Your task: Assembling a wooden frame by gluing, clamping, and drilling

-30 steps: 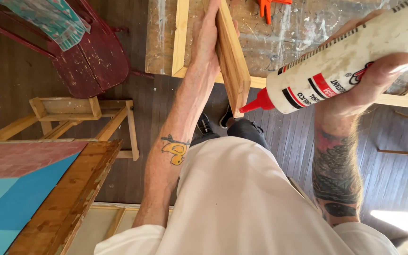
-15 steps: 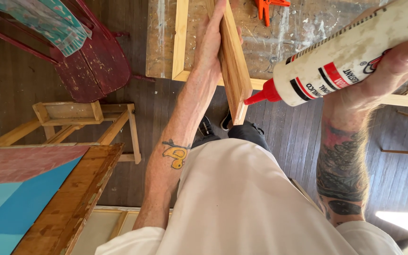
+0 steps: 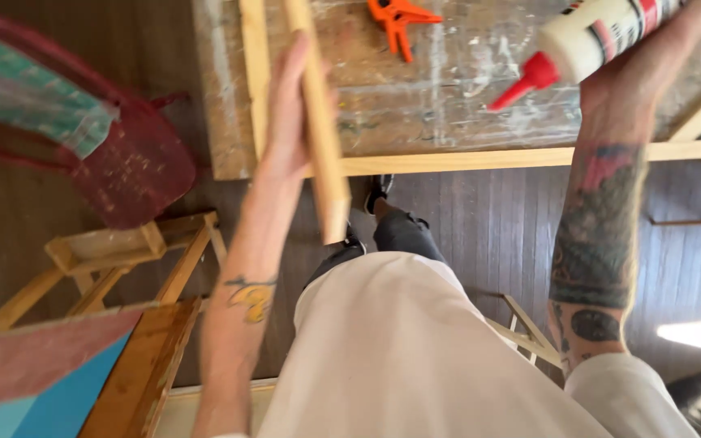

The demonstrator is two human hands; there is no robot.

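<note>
My left hand (image 3: 287, 113) grips a long pale wooden strip (image 3: 318, 138) that runs from the top edge down past the table's near edge. My right hand (image 3: 651, 65) holds a white glue bottle (image 3: 602, 32) with a red nozzle, its tip pointing down-left over the worn wooden table (image 3: 415, 105). The nozzle tip hangs apart from the strip, to its right. A second pale strip (image 3: 529, 156) lies along the table's near edge. Another one (image 3: 253, 65) lies on the table left of my left hand.
An orange spring clamp (image 3: 399, 20) lies on the table at the top. A red metal chair (image 3: 131, 162) stands at the left. A small wooden frame stand (image 3: 115, 251) and a painted red-and-blue panel (image 3: 34, 373) sit at the lower left on the dark floor.
The view has tilted up towards the table. My right hand has carried the glue bottle up and to the right, away from the strip. My left hand keeps its hold.
</note>
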